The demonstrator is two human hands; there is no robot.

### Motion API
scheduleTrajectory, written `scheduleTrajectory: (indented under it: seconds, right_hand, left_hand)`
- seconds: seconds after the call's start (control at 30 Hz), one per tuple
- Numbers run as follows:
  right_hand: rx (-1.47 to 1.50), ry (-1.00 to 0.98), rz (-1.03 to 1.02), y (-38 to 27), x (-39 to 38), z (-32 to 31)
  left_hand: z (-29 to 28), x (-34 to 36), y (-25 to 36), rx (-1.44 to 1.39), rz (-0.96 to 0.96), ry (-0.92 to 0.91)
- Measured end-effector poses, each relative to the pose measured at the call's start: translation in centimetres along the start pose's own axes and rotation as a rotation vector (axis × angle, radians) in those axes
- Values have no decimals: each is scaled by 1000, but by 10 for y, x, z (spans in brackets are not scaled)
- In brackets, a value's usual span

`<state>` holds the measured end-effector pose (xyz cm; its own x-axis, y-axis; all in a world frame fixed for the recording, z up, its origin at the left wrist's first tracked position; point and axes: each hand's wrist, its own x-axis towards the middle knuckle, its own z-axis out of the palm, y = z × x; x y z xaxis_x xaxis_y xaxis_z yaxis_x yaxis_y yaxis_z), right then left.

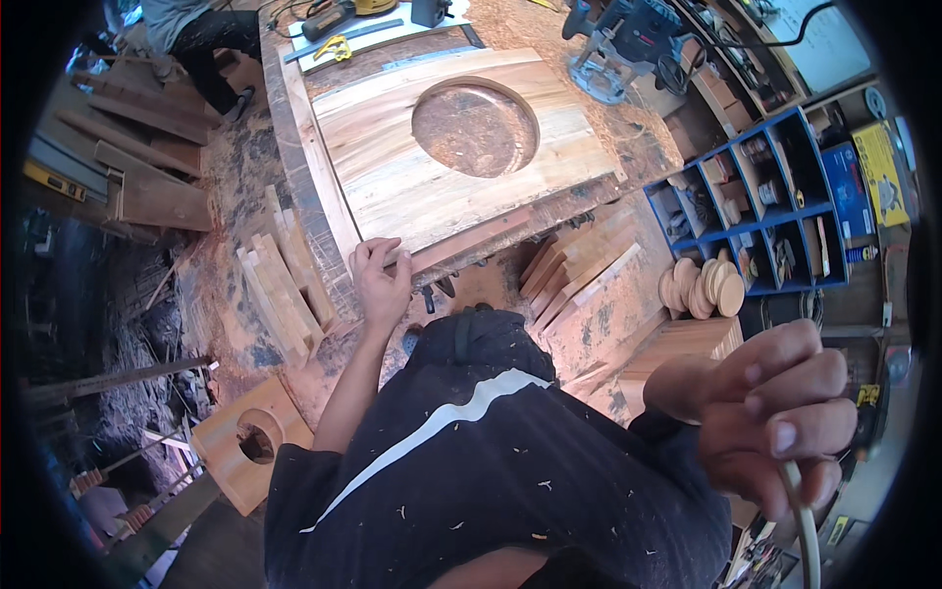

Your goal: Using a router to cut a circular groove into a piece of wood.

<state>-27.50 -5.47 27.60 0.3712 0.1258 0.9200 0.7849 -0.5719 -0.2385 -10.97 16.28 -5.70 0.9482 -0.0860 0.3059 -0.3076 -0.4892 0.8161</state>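
A pale wooden panel point(383, 187) with a large round hole lies on the workbench ahead of me. Along its left edge runs a long thin wooden strip point(329, 187). The fingers of my left hand point(383, 285) are curled around the strip's near end, by the panel's front left corner. Raised high at the right, close to the camera, my right hand point(780, 412) is closed around a pale, thin cord or hose point(809, 540). Its upper part is hidden in my fingers, and its lower part hangs down out of view.
A blue router point(628, 49) stands at the bench's far right, and yellow safety glasses point(332, 49) lie at the back. Stacked boards point(285, 285) lean at left. Wooden discs point(702, 288) sit beside a blue compartment shelf point(756, 206). Another person point(211, 44) is at far left.
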Motion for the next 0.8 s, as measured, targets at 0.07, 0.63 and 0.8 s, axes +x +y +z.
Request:
scheduleTrajectory:
  seconds: [0.07, 0.63, 0.8]
  right_hand:
    - [-135, -17, 55, -9, 9, 3]
    - [-215, 272, -238, 36, 22, -12]
    - [-266, 303, -210, 31, 37, -15]
  left_hand:
    - [0, 3, 2, 15, 25, -9]
    - [10, 5, -2, 144, 260, 73]
    - [13, 5, -9, 153, 244, 88]
